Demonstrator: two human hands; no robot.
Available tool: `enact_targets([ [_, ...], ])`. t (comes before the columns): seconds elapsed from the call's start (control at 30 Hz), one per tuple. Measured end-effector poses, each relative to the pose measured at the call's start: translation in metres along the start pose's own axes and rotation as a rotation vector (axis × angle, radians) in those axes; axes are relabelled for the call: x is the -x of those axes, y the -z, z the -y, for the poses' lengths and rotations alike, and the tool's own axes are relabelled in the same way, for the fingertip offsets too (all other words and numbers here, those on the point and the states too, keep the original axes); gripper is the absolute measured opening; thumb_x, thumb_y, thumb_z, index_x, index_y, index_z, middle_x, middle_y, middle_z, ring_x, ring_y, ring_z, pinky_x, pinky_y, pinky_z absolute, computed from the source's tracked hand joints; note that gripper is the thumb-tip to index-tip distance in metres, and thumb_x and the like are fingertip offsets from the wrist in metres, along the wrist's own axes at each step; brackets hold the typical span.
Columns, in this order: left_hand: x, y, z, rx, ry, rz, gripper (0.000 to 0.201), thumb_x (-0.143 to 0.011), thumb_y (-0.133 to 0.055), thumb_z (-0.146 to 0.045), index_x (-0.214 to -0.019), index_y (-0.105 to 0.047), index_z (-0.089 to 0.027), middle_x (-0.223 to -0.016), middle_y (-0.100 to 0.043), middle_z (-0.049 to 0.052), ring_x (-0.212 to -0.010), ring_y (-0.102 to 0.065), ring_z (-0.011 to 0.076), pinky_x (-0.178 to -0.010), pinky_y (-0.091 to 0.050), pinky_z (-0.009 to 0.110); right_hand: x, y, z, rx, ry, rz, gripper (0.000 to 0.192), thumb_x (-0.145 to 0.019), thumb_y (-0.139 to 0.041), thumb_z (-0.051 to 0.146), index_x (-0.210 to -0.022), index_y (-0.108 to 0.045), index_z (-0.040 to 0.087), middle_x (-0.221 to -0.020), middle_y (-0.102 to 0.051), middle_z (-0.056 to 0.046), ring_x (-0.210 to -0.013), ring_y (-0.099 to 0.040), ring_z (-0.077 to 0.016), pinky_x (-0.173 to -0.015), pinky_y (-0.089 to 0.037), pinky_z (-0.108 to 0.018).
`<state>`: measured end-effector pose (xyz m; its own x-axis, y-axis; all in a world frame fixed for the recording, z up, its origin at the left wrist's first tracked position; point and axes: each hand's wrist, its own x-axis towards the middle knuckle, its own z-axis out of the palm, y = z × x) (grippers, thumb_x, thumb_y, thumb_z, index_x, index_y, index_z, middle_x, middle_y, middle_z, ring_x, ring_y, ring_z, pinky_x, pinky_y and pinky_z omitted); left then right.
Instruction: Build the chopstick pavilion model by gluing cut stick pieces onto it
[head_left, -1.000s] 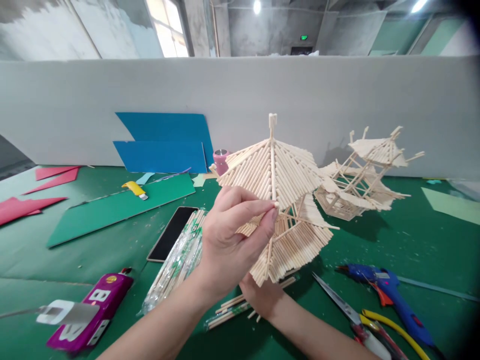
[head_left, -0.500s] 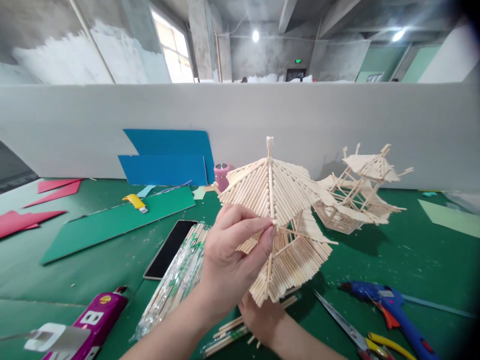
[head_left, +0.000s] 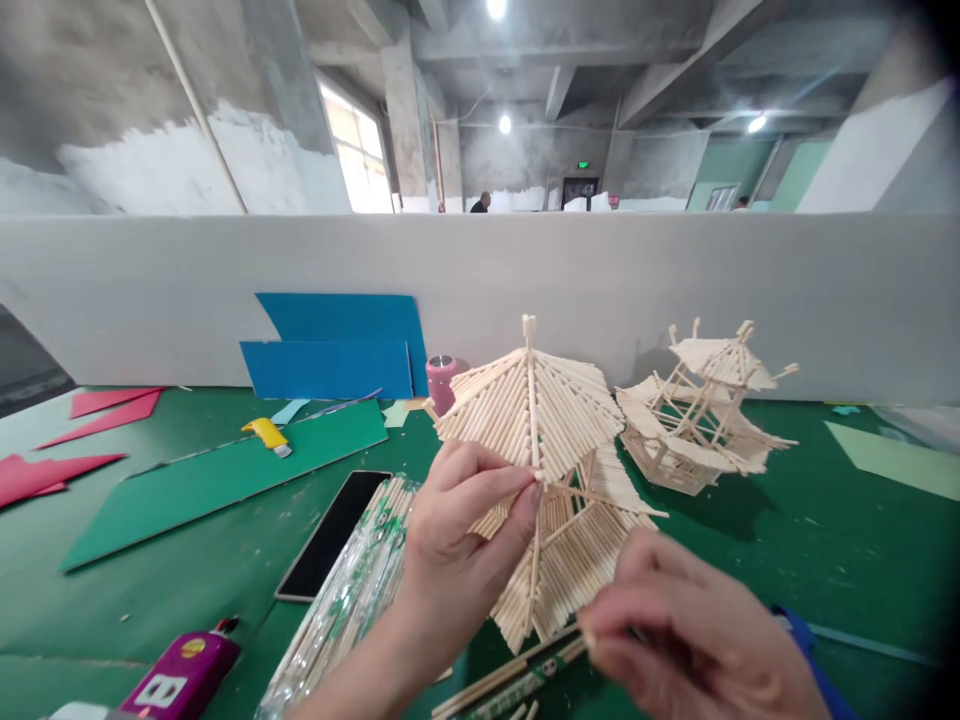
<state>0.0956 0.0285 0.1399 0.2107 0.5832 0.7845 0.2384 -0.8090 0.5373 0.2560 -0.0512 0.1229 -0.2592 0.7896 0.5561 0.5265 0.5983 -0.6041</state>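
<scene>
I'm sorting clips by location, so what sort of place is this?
Likely a craft workspace in an unfinished building: a stick-built model in front, a yellow cutter, and bare concrete beams overhead.

The stick pavilion is beige with slanting stripes.

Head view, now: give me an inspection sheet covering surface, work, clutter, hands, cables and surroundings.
Surface: green tabletop, lightly speckled.
Work: stick pagoda with two roof tiers; second stick model to its right, farther back.
Clutter: bagged sticks, phone, yellow cutter, purple power strip, blue boards.
Hands: left hand pinches at the pagoda's near roof corner; right hand blurred near loose sticks, grip unclear.
Cables: nothing seen on the table.
Surroundings: pale partition behind; lit lamps beyond.
</scene>
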Motion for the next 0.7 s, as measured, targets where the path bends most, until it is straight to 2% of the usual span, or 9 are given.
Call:
enact_targets([
  [0.13,-0.001,0.001,0.002,-0.005,-0.016,0.015,0.018,-0.071,-0.059,-0.006,-0.082,-0.064,-0.019,-0.07,-0.055,0.002,-0.065,-0.05,0.0137,-0.054,-0.041,0.028,-0.035,0.01,0.001,-0.04,0.05,-0.239,0.017,-0.078,-0.057,0.015,-0.09,-0.06,0.026,-0.065,-0.047,0.002,-0.052,-0.047,-0.0094,-0.044,-0.039,-0.021],
  [0.2,-0.001,0.001,0.002,-0.005,-0.024,0.02,0.019,-0.071,-0.059,-0.005,-0.083,-0.064,-0.02,-0.07,-0.055,0.002,-0.065,-0.05,0.0137,-0.053,-0.041,0.028,-0.046,0.007,-0.001,-0.043,0.055,-0.285,0.018,-0.078,-0.057,0.014,-0.092,-0.061,0.026,-0.067,-0.049,0.002,-0.056,-0.048,-0.01,-0.047,-0.04,-0.022],
  [0.37,-0.002,0.001,0.001,-0.017,-0.042,-0.002,0.016,-0.071,-0.059,-0.007,-0.08,-0.064,-0.02,-0.066,-0.055,0.002,-0.062,-0.049,0.0136,-0.054,-0.041,0.029,-0.057,0.001,-0.004,-0.021,0.067,-0.297,0.022,-0.078,-0.057,0.013,-0.096,-0.062,0.026,-0.07,-0.051,0.002,-0.06,-0.048,-0.0101,-0.05,-0.04,-0.022],
  [0.7,-0.002,0.0,0.0,-0.035,-0.068,-0.028,0.014,-0.071,-0.059,-0.009,-0.078,-0.064,-0.02,-0.065,-0.055,0.002,-0.061,-0.05,0.0139,-0.054,-0.041,0.029,-0.059,0.001,-0.007,-0.019,0.097,-0.281,0.027,-0.079,-0.056,0.012,-0.1,-0.062,0.028,-0.066,-0.049,0.003,-0.059,-0.046,-0.0104,-0.05,-0.04,-0.023],
])
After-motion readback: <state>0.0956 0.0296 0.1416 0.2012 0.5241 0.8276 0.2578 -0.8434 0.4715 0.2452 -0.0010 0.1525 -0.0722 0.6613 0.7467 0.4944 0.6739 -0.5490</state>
